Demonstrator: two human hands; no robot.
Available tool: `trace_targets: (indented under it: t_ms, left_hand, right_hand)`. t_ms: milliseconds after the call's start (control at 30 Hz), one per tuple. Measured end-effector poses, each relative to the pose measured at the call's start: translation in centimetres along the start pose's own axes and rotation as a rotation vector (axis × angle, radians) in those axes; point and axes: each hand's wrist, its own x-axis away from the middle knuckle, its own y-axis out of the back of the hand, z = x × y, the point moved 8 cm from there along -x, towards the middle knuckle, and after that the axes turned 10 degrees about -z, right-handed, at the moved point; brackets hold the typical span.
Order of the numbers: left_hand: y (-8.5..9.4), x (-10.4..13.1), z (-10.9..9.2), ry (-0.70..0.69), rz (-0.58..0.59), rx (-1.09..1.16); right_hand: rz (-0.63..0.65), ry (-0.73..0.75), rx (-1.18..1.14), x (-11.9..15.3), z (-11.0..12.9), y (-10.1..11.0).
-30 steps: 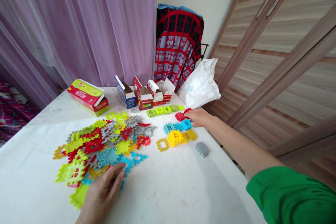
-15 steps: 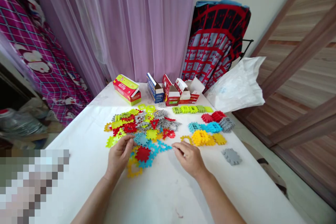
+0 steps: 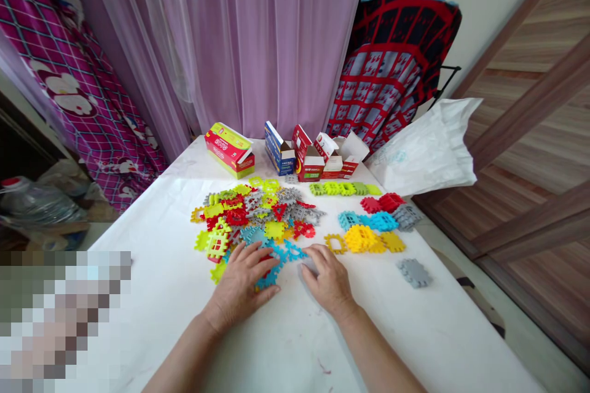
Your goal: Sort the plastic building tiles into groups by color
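My left hand [image 3: 244, 282] lies palm down with fingers spread over the near edge of a mixed pile of plastic pieces, covering part of a red piece and blue ones. My right hand [image 3: 326, 277] rests on the table with its fingers apart, beside a blue triangular piece [image 3: 294, 251]. Nothing shows in either hand. Lime, red and grey pieces [image 3: 289, 195] make up the rest of the pile. Sorted by colour at the right are lime pieces [image 3: 345, 188], red pieces [image 3: 382, 202], blue pieces [image 3: 369, 221], yellow pieces [image 3: 362, 238] and a grey piece [image 3: 415, 272].
Along the back of the white table [image 3: 152, 295] stand a red-and-lime box [image 3: 229, 151], a blue box [image 3: 279, 150] and several open red boxes [image 3: 308, 156]. A white bag [image 3: 426, 150] sits at the back right corner.
My left hand has opened and moved right and down onto the near pieces. My right hand has spread its fingers on the table. The view has shifted slightly.
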Motion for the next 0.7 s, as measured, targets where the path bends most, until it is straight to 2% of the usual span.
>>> trace_targets:
  t_ms: [67, 133, 333, 500, 700]
  left_hand:
    - [-1.2, 0.4, -0.3, -0.027, 0.075, -0.036]
    - [-1.7, 0.6, -0.1, -0.024, 0.100, -0.060]
    - [-0.8, 0.3, 1.0, 0.012, 0.053, -0.129]
    - [-0.5, 0.1, 1.1, 0.026, 0.044, -0.156]
    - [-0.2, 0.1, 2.2, 0.097, 0.046, -0.177]
  right_hand:
    - [0.019, 0.001, -0.002, 0.0, 0.1, -0.1]
    - [0.042, -0.002, 0.002, 0.0, 0.2, -0.3]
    - [0.090, -0.023, 0.052, -0.2, 0.1, -0.9]
    - [0.065, -0.051, 0.076, -0.1, -0.4, -0.8]
    - [0.041, -0.067, 0.099, 0.0, -0.9, -0.6]
